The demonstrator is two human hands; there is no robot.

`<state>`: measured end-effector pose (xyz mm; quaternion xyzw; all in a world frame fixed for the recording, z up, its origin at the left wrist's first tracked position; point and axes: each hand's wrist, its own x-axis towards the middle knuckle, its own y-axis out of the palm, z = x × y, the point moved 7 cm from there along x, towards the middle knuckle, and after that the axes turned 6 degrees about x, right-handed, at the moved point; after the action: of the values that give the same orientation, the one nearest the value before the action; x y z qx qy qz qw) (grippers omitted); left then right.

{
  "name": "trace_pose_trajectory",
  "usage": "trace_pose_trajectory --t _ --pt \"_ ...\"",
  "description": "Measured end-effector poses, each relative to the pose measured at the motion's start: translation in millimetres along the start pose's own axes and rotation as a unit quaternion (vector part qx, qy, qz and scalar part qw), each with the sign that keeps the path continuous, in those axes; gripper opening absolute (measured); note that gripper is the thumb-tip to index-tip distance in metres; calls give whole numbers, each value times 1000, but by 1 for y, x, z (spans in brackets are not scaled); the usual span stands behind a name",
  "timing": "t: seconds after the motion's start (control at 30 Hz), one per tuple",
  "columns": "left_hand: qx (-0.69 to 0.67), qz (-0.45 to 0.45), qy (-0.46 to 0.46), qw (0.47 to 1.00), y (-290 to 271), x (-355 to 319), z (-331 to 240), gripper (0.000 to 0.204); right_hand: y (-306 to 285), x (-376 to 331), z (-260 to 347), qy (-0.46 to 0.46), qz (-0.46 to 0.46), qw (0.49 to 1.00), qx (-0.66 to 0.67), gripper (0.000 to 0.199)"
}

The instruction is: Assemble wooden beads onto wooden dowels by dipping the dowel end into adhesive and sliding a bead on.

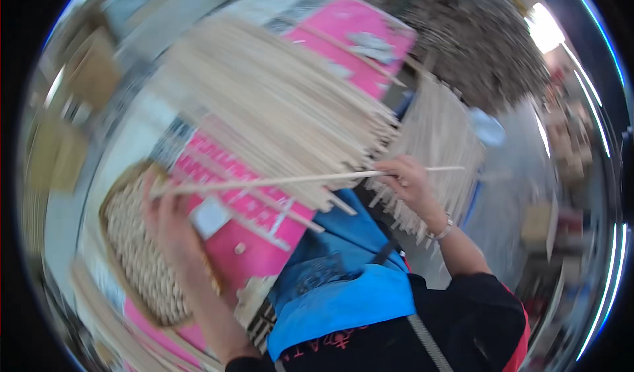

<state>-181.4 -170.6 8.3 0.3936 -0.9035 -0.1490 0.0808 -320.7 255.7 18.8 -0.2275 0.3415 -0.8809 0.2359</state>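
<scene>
A long thin pale wooden stick point(284, 180) lies across in front of me, held at two places. My left hand point(170, 213) is closed round its left end, above a tray's edge; the hand is smeared by motion. My right hand point(409, 182) pinches the stick nearer its right end, which sticks out past the fingers. Under my left hand stands a shallow woven tray point(109, 223) full of small pale pieces point(142, 260). Beyond the stick, a wide layer of similar sticks point(277, 101) covers much of the table.
Pink printed sheeting point(254, 250) covers part of the table, with a white square piece point(210, 217) on it. To the right lies another bundle of sticks point(439, 128). A big brown fibrous heap point(472, 42) rises behind. More sticks point(99, 299) lie at lower left.
</scene>
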Motion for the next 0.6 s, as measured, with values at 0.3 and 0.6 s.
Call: trace_pose_trajectory --t 0.3,0.6 --pt "45 135 -7 990 88 43 21 39 -4 -88 -34 77 -74 993 45 15" --pt "114 276 -111 948 218 -41 57 49 -45 -225 -244 339 -446 827 51 29"
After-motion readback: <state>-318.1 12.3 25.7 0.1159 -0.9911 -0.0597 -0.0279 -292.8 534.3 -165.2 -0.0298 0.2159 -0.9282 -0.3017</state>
